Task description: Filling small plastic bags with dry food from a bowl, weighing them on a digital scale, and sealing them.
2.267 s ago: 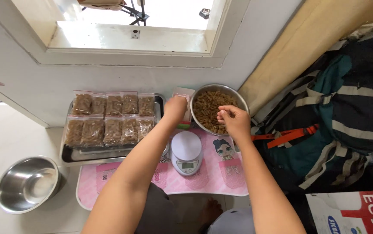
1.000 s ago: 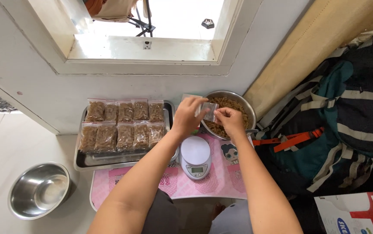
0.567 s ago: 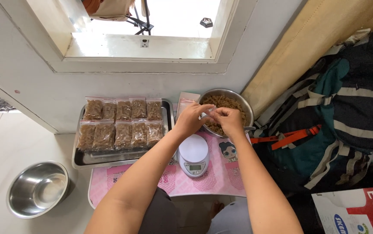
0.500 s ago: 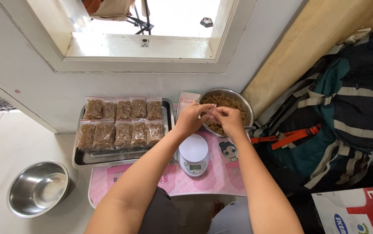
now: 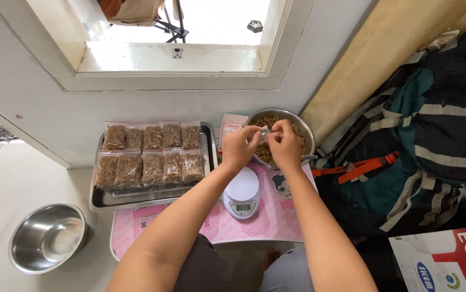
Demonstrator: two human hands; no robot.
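Both hands, left hand (image 5: 239, 147) and right hand (image 5: 285, 144), pinch a small clear bag (image 5: 264, 133) between closed fingertips over the metal bowl (image 5: 304, 130) of brown pieces, seemingly pulling its mouth open, so filling it looks next, above the scale (image 5: 241, 193).

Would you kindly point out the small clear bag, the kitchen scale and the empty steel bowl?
small clear bag (image 5: 264, 133), head view, its middle between the fingertips.
kitchen scale (image 5: 242, 187), head view, round platform.
empty steel bowl (image 5: 48, 237), head view, inside bottom.
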